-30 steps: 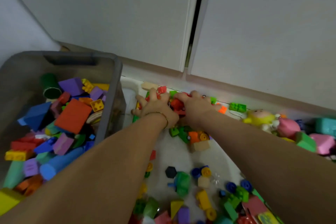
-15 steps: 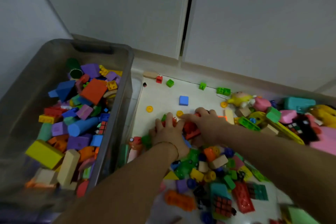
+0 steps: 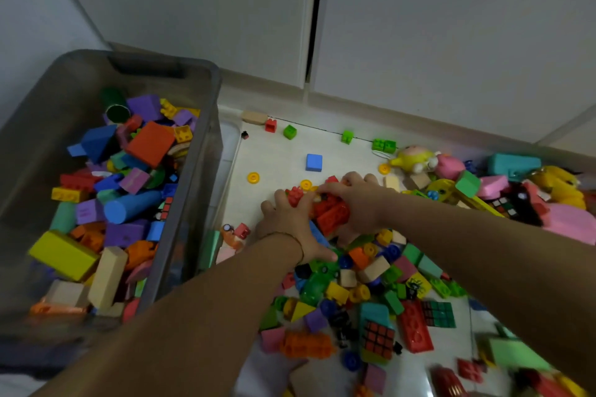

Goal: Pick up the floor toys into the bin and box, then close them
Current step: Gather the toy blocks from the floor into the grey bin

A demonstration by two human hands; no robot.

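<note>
Two hands meet over a clump of red plastic building bricks (image 3: 332,216) amid loose toys on the white tiled floor (image 3: 280,155). The left hand (image 3: 288,224) and right hand (image 3: 359,203) both curl their fingers around it. Along the floor's left edge stands the grey translucent plastic bin (image 3: 215,126), uncovered and heaped with coloured foam blocks (image 3: 129,177).

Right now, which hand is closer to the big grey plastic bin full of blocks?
Left. The left hand sits just right of the grey plastic bin; the right hand lies farther right, beyond the left. Both grip red plastic bricks.
</note>
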